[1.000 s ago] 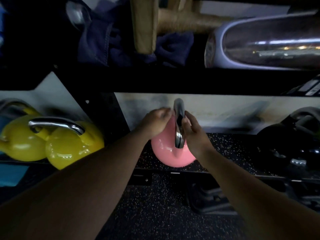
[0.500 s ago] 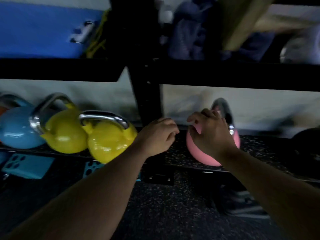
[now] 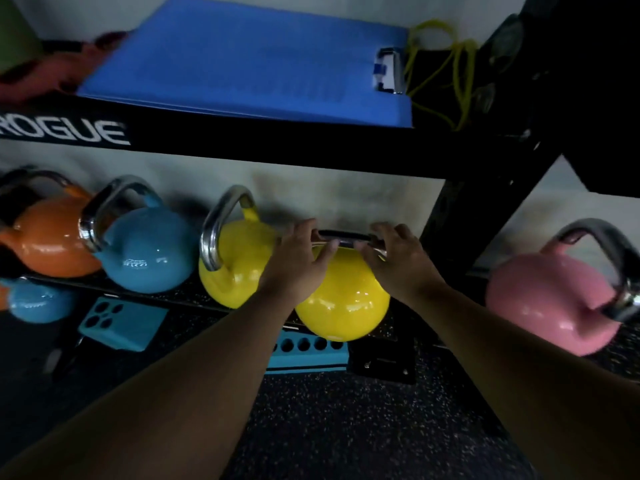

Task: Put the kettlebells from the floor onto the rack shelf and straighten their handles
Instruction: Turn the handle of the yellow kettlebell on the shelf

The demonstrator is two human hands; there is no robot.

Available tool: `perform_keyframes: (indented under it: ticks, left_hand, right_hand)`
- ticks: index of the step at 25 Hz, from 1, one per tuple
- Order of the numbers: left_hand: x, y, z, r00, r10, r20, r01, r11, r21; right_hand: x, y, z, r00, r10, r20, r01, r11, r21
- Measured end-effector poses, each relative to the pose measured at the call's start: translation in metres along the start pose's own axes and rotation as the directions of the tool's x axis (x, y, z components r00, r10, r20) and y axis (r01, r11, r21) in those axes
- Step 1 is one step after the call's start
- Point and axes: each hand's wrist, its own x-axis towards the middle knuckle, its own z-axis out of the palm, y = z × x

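1. The front yellow kettlebell (image 3: 343, 299) is a glossy round ball with a polished steel handle (image 3: 341, 239); it sits at the front edge of the lower rack shelf (image 3: 187, 297), just left of the black rack upright (image 3: 460, 223).
2. Its handle lies crosswise, running left to right across the view.
3. A second yellow kettlebell (image 3: 235, 261) stands just behind and to its left, touching it or nearly so, with its handle turned at an angle.
4. Further left on the same shelf sit a blue kettlebell (image 3: 145, 251) and an orange kettlebell (image 3: 48, 244), handles also skewed.
5. A pink kettlebell (image 3: 550, 303) rests in the next bay, right of the upright, its handle angled toward the camera.
6. The left hand (image 3: 298, 261) reaches forward with fingers curled over the left end of the front yellow kettlebell's handle, thumb pressed beneath the bar.
7. The right hand (image 3: 398, 261) covers the right end, fingers draped loosely over it; whether it grips firmly I cannot tell.
8. Both forearms extend straight from the lower corners, converging on that handle.
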Motion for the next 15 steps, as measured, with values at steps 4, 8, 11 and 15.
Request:
perform_keyframes:
  ticks: [4,8,11,15]
  left_hand:
    - [0.002,0.010,0.025,0.941,-0.317,0.116,0.337,0.875,-0.347]
    - [0.003,0.025,0.036,0.849,-0.522,0.087,0.471,0.670,-0.573]
    - [0.004,0.022,0.038,0.809,-0.567,0.157,0.532,0.591,-0.606]
    - [-0.007,0.028,0.049,0.811,-0.573,0.117,0.502,0.578,-0.643]
  right_hand:
    - [0.014,0.007,0.021,0.988,0.145,0.047,-0.150,0.981,0.124]
    - [0.010,0.006,0.024,0.991,0.131,0.019,-0.133,0.981,0.144]
    - [0.013,0.005,0.015,0.980,0.184,0.079,-0.197,0.957,0.211]
    - [0.014,0.005,0.003,0.963,0.225,0.147,-0.268,0.849,0.455]
